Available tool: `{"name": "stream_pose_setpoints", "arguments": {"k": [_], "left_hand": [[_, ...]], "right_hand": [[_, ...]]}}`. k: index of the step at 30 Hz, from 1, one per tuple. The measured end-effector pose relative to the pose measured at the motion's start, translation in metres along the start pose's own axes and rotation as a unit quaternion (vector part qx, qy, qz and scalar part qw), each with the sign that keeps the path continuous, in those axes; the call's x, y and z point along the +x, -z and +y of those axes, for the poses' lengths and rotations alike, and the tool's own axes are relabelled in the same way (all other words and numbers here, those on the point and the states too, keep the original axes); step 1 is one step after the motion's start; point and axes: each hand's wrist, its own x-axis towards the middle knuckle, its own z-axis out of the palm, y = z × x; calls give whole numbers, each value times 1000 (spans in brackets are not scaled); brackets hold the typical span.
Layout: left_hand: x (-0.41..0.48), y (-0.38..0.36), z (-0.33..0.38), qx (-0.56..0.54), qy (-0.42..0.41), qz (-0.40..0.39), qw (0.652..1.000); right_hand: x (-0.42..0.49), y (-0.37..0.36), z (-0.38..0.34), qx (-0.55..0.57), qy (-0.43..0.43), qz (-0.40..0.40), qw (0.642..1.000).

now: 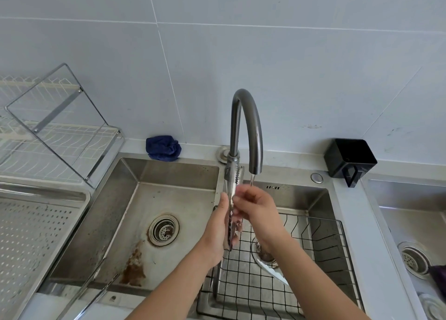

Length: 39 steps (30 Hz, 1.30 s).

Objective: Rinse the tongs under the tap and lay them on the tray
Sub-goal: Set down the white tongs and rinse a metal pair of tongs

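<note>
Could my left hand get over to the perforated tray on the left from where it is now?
Probably yes: the left hand grips the tongs, and only open sink basin lies between it and the tray.

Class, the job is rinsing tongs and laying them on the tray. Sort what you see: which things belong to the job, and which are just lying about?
Belongs to the job:
tongs
tap
tray
left hand
right hand

Just lying about:
blue cloth
black box
dish rack
wire basket
</note>
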Motion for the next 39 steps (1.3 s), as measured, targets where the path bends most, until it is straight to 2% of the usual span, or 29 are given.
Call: {"name": "stream_pose_setpoints", "arguments": {"k": [2,4,7,9,14,17,22,28,34,39], "left_hand": [[4,1,2,-1,16,-6,1000],[4,2,3,15,24,-22,999],[1,3,2,42,18,-17,999],[-1,2,-1,35,5,-8,999],[-10,6,-3,73,-30,-4,997],[-18,12,-4,111,-30,18,993],[-26,21,-7,208,-75,49,974],[-30,25,-5,227,-90,82,966],[-34,29,-9,273,-122,86,950],[-35,30,-9,307,-148,106,934]], "right_hand": [[-6,-1,4,-113,4,-20,993],[-11,3,6,-138,27,-5,990],[-11,17,9,-104,52,118,986],[-9,24,11,-89,34,178,979],[-5,20,20,-146,-7,122,982],[3,15,20,-118,3,140,983],[15,4,18,-85,-9,169,982],[13,-8,23,-45,-19,108,993],[21,-5,16,-66,9,153,986],[23,-5,18,-35,-29,141,989]]}}
